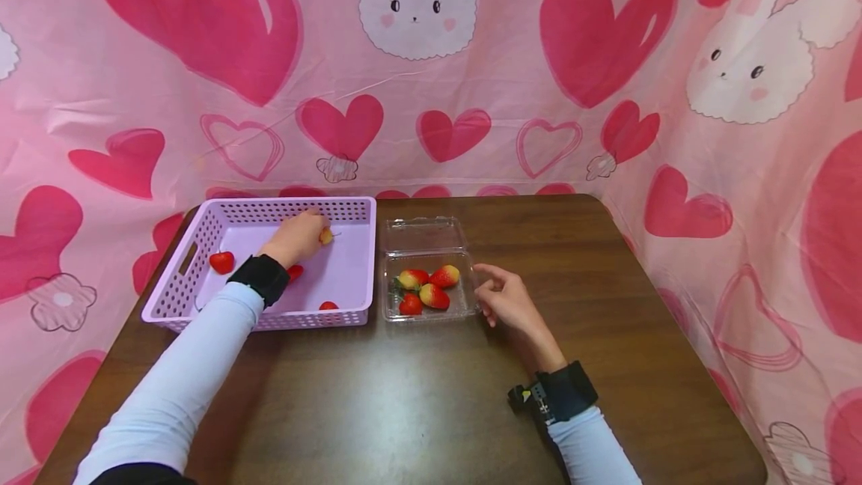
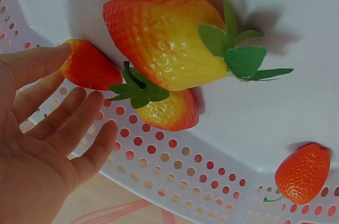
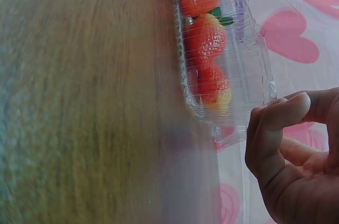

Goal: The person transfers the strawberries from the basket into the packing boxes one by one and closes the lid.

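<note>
My left hand (image 1: 299, 236) is inside the purple basket (image 1: 369, 268), thumb and fingers around one end of a red strawberry (image 2: 92, 65). Beside it in the left wrist view, a large red-and-yellow strawberry (image 2: 167, 38) with green leaves overlaps another leafy strawberry (image 2: 169, 112). A small orange-red strawberry (image 2: 303, 173) lies near the basket wall. My right hand (image 1: 512, 305), fingers bent, holds the right rim of a clear plastic container (image 1: 467, 283). In it lie several strawberries (image 1: 434, 296), and its hinged lid (image 1: 424, 234) is folded back toward the wall.
Another red strawberry (image 1: 221, 262) lies at the basket's left side. Basket and container stand side by side on a brown wooden table (image 1: 404, 395). A pink cloth (image 1: 404, 88) with hearts and rabbits hangs behind the table and along its sides.
</note>
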Demonstrator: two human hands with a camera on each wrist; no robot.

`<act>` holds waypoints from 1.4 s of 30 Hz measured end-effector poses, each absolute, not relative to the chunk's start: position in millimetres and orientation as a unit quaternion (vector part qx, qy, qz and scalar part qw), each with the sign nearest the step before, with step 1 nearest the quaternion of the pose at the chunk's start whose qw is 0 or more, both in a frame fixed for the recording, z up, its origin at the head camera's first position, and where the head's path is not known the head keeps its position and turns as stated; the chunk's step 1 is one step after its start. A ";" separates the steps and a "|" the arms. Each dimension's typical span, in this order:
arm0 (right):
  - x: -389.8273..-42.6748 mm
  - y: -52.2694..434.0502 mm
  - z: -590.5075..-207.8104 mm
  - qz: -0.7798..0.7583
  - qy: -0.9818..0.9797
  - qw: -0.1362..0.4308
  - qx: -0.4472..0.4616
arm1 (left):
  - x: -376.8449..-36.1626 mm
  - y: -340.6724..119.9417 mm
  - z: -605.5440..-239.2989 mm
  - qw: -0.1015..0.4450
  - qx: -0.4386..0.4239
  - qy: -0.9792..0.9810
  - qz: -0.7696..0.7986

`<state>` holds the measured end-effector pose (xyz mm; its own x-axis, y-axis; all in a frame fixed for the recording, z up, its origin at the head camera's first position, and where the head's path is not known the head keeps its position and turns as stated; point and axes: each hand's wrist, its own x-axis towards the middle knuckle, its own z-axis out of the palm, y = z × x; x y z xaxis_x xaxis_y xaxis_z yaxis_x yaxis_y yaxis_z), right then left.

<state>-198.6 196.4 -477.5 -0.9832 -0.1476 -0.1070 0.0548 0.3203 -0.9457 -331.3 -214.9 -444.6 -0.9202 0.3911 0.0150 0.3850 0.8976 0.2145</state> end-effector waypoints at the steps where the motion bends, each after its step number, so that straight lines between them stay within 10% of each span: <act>1: -198.7 196.4 -477.5 -0.582 0.808 0.087 -0.029 | -331.3 -214.8 -444.9 0.013 0.200 0.974 0.108; 42: -197.6 196.9 -476.9 -0.579 0.810 0.089 -0.027 | -332.0 -212.0 -450.0 0.053 0.185 0.974 0.120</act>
